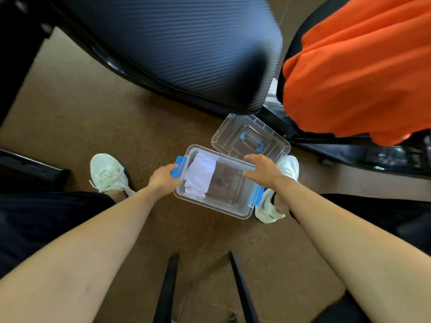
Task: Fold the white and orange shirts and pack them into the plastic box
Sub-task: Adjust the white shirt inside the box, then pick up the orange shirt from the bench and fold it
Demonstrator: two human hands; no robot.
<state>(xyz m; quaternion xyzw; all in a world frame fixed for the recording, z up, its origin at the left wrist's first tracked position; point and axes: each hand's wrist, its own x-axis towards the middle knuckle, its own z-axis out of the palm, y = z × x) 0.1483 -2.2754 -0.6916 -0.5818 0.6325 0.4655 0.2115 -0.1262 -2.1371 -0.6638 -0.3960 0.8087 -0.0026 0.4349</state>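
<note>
A clear plastic box point(235, 207) with blue latches sits low between my feet, above the brown floor. A folded white shirt point(200, 177) lies in its left half; the right half shows the bare bottom. My left hand point(163, 177) grips the box's left end at the blue latch. My right hand point(262, 170) grips the far right rim. The orange shirt point(354, 73) lies unfolded on a dark surface at the upper right.
The box's clear lid point(250, 137) with a blue handle lies on the floor just behind the box. A dark ribbed tabletop point(186, 47) hangs over the upper middle. My white shoes point(108, 172) flank the box. Two black legs point(166, 290) stand at the bottom.
</note>
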